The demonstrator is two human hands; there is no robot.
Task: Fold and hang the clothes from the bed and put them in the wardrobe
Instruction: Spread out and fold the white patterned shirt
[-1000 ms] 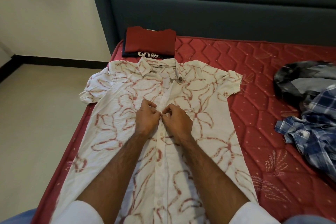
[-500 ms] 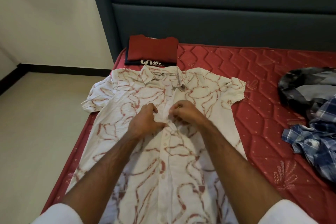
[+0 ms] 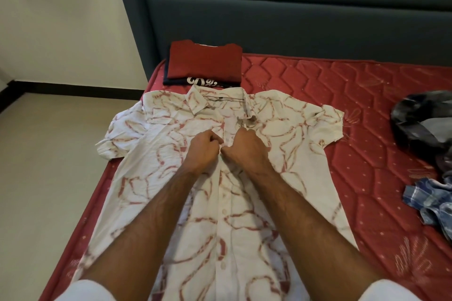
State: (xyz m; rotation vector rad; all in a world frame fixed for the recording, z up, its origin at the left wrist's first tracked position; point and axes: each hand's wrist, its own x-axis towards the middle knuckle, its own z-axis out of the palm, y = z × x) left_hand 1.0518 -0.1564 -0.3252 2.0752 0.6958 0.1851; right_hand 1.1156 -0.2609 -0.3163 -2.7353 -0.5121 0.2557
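Evidently light and limp, the printed shirt (image 3: 281,178) is best gripped where left hand (image 3: 201,151) and right hand (image 3: 247,151) pinch its placket.

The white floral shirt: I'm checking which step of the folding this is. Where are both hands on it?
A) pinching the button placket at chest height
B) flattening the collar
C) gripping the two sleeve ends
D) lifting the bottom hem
A: the left hand and right hand meet at the middle of the white floral shirt, pinching the button placket below the collar; the sleeves lie untouched.
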